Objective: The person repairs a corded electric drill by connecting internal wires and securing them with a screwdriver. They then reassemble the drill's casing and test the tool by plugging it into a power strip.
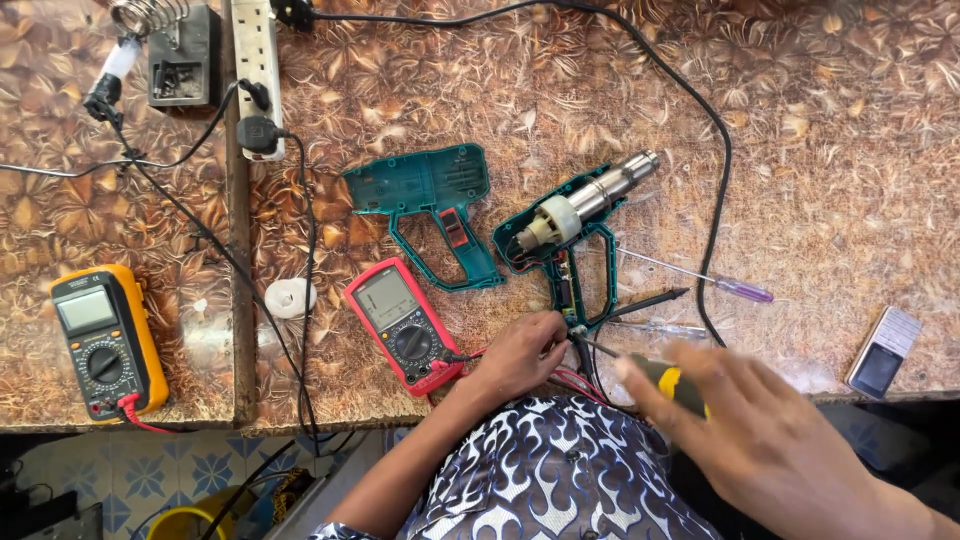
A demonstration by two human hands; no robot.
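Observation:
An opened teal power tool half (568, 237) lies on the patterned table with its motor and metal nose showing. Its other teal shell (432, 205) rests to the left. My left hand (520, 352) pinches the wires at the base of the tool's handle. My right hand (760, 430), blurred, is shut on a yellow and black screwdriver (668, 383) whose shaft points toward that same spot. A red multimeter (402, 322) lies just left of my left hand, with red leads running under it.
A yellow multimeter (105, 340) sits at the left edge. A purple-handled screwdriver (700, 278), a black probe (645, 303) and a black power cord (718, 160) lie right of the tool. A phone (884, 352) rests far right. A power strip (257, 70) and soldering stand (180, 55) are at the back left.

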